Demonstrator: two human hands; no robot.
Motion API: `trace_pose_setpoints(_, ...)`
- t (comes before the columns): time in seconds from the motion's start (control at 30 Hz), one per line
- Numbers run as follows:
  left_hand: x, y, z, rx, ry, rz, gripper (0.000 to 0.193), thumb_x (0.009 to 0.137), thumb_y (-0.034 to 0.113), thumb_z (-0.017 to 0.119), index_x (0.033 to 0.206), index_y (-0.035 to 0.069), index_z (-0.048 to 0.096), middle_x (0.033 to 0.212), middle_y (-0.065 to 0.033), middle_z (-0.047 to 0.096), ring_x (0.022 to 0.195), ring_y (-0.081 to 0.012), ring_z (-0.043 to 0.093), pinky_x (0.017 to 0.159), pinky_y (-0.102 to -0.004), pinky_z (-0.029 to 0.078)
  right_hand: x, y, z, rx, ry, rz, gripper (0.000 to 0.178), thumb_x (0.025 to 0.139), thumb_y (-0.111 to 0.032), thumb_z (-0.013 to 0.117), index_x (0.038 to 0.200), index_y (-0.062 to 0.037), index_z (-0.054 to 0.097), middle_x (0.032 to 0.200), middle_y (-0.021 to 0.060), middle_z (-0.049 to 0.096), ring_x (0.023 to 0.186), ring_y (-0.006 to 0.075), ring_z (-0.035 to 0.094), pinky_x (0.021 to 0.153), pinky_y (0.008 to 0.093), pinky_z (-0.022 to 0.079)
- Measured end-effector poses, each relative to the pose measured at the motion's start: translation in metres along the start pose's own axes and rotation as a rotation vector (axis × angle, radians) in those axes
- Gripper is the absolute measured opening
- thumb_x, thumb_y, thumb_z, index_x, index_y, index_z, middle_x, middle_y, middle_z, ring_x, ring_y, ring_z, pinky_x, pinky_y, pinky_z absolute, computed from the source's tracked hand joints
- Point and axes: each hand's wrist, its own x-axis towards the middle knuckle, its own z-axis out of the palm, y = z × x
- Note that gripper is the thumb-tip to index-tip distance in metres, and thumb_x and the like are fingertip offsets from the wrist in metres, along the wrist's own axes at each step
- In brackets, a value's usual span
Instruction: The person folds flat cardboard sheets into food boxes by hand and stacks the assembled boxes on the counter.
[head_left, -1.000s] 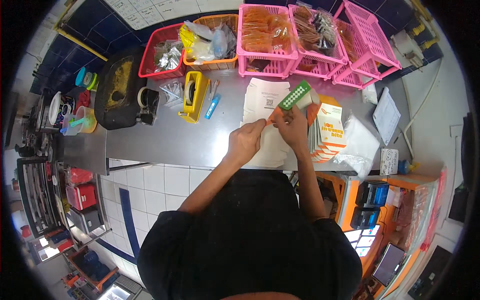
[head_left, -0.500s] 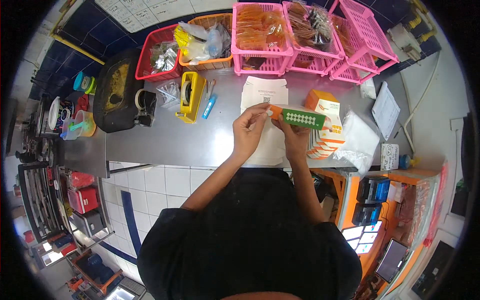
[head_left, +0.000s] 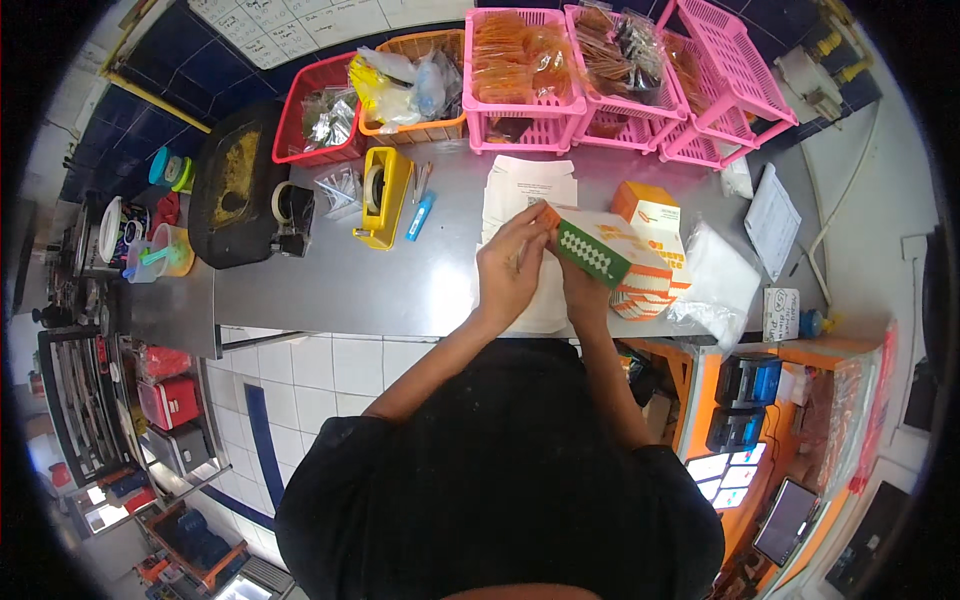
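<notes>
A green, orange and white carton (head_left: 592, 256) is resting between the two hands, tilting, with its green side facing the person. The left hand (head_left: 510, 265) is pinching its orange left end between bent fingers; the right hand (head_left: 586, 293) is holding it from the near side, its fingertips hiding beneath. Under and beyond the grip, flat white card sheets (head_left: 530, 180) are lying in a pile. Just right of the grip, nested orange-and-white cartons (head_left: 655, 210) are standing partly behind the held one, and a clear plastic bag (head_left: 722, 268) is lying farther right. Well left of the grip, a blue pen-shaped tool (head_left: 418, 219) and a yellow tape dispenser (head_left: 384, 215) are sitting side by side. Beyond everything, pink baskets (head_left: 520, 128) are holding packets.
</notes>
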Motion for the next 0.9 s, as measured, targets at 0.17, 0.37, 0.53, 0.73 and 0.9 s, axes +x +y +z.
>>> trace_pose_setpoints(0.17, 0.004, 0.003, -0.003, 0.456, 0.006, 0.321, 0.031, 0.083, -0.005, 0.066, 0.114, -0.002, 0.064, 0.138, -0.0238, 0.056, 0.11, -0.0375, 0.067, 0.09, -0.0412, 0.058, -0.007, 0.02, 0.004, 0.171, 0.026, -0.085, 0.019, 0.097, -0.004, 0.064, 0.115, 0.0016, 0.066, 0.111, 0.0076, 0.07, 0.103, 0.0181, 0.066, 0.095, 0.0344, 0.052)
trace_pose_setpoints(0.37, 0.03, -0.003, -0.032, 0.39, 0.076, 0.365, 0.03, 0.077, 0.007, 0.074, 0.098, 0.0, 0.054, 0.103, -0.0195, 0.057, 0.082, -0.0366, 0.063, 0.066, -0.0395, 0.052, -0.012, 0.023, 0.009, -0.78, -0.146, -0.739, 0.041, 0.086, -0.023, 0.074, 0.124, -0.0086, 0.065, 0.127, 0.0129, 0.061, 0.115, 0.0339, 0.06, 0.096, 0.0472, 0.049)
trace_pose_setpoints(0.53, 0.027, 0.009, -0.041, 0.372, 0.091, 0.272, 0.034, 0.076, 0.015, 0.078, 0.092, -0.001, 0.053, 0.094, -0.0183, 0.056, 0.082, -0.0351, 0.058, 0.071, -0.0403, 0.048, 0.0, 0.007, 0.014, -0.652, -0.186, -0.733, 0.057, 0.072, -0.036, 0.085, 0.121, -0.0124, 0.066, 0.119, 0.0081, 0.065, 0.114, 0.0324, 0.06, 0.096, 0.0494, 0.046)
trace_pose_setpoints(0.73, 0.027, 0.019, -0.049, 0.47, 0.137, 0.234, 0.029, 0.077, 0.007, 0.074, 0.096, 0.0, 0.052, 0.099, -0.0185, 0.056, 0.085, -0.0379, 0.06, 0.071, -0.0403, 0.051, -0.012, 0.027, 0.016, -0.538, -0.23, -0.448, 0.068, 0.07, -0.041, 0.089, 0.125, -0.0117, 0.063, 0.128, 0.0096, 0.061, 0.121, 0.0327, 0.057, 0.1, 0.0519, 0.043)
trace_pose_setpoints(0.9, 0.019, 0.011, -0.047, 0.393, 0.08, 0.269, 0.026, 0.084, 0.004, 0.07, 0.105, -0.001, 0.055, 0.101, -0.0159, 0.06, 0.084, -0.0313, 0.065, 0.063, -0.0367, 0.056, -0.015, 0.04, 0.004, -0.372, -0.042, -0.51, 0.052, 0.083, -0.03, 0.082, 0.125, -0.0067, 0.062, 0.121, 0.0105, 0.066, 0.115, 0.0283, 0.062, 0.099, 0.0462, 0.049)
